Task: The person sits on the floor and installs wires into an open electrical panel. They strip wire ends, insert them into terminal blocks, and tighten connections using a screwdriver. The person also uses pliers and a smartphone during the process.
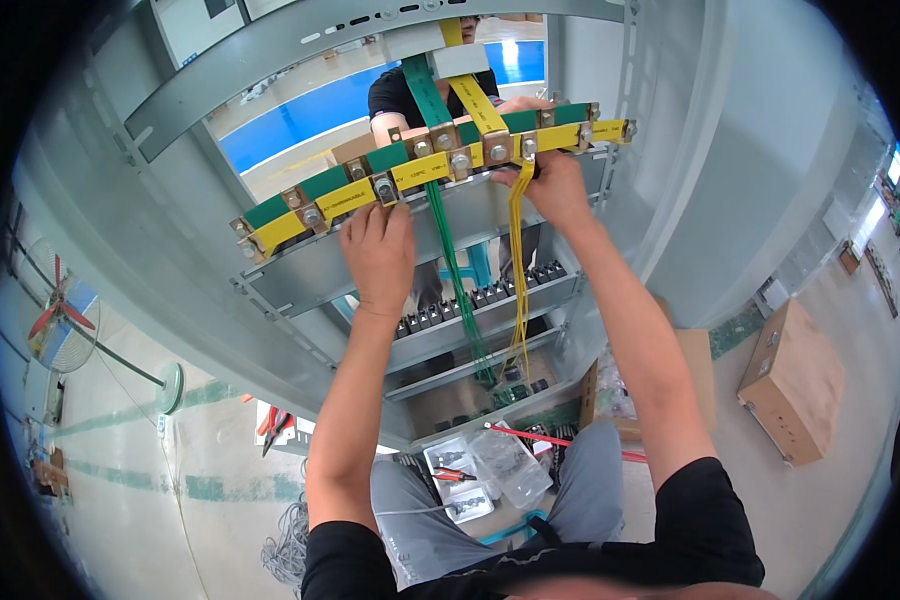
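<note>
A yellow-sleeved busbar runs across the grey metal cabinet frame, with a green-sleeved busbar behind it. My left hand is closed at the yellow bar's lower edge, below a bolt; what its fingertips hold is hidden. My right hand is closed beneath the bar's right half, its fingers passing behind a bundle of yellow wires. Something dark shows between these fingers, too small to name. The yellow wires hang from a bolted joint. Green wires hang to their left.
Behind the frame stands another person, one hand near the bars. Black terminal blocks line a lower rail. Between my knees lie clear plastic trays and red-handled pliers. Cardboard boxes stand right, a fan left.
</note>
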The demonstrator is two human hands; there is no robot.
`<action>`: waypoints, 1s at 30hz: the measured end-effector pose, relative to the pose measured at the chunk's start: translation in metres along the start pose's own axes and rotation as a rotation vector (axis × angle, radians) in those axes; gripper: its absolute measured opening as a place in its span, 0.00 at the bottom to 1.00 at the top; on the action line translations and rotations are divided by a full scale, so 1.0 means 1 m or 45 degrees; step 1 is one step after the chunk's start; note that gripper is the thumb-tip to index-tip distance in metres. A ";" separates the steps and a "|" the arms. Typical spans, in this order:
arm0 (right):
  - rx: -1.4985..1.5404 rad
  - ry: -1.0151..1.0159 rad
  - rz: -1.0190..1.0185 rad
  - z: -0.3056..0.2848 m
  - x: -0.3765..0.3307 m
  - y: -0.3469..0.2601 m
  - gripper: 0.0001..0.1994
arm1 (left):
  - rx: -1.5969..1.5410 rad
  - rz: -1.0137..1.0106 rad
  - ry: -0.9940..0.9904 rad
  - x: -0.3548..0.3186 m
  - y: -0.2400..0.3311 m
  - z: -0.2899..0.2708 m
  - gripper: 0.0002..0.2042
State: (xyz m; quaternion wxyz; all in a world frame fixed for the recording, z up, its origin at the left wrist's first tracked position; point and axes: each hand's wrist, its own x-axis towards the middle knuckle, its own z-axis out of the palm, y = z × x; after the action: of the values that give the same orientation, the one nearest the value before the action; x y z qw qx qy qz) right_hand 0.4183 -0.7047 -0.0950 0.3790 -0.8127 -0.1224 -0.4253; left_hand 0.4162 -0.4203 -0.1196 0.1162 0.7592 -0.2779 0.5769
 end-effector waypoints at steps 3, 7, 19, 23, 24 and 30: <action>0.117 -0.005 -0.116 -0.001 0.004 0.000 0.21 | -0.021 0.000 0.017 0.008 -0.005 -0.001 0.14; -0.059 -0.053 -0.157 0.000 0.007 0.003 0.20 | -0.134 0.028 0.044 0.013 -0.008 -0.003 0.12; -0.003 0.004 -0.133 -0.002 0.001 0.004 0.20 | -0.083 -0.040 -0.049 0.016 -0.006 -0.010 0.09; 0.305 0.478 0.299 0.002 -0.050 -0.020 0.16 | -0.106 -0.033 -0.118 0.018 -0.006 -0.020 0.10; 0.347 0.499 0.408 0.007 -0.070 -0.029 0.15 | -0.133 -0.069 -0.195 0.017 -0.005 -0.022 0.11; 1.361 0.104 1.027 0.071 -0.089 -0.067 0.19 | -0.212 -0.070 -0.244 0.020 -0.010 -0.031 0.07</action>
State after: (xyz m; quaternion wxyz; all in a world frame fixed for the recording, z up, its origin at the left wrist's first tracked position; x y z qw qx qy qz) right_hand 0.3716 -0.5962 -0.1556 0.8630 -0.4786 0.0116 -0.1615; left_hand 0.4004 -0.4023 -0.0900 0.1674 0.8059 -0.3136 0.4734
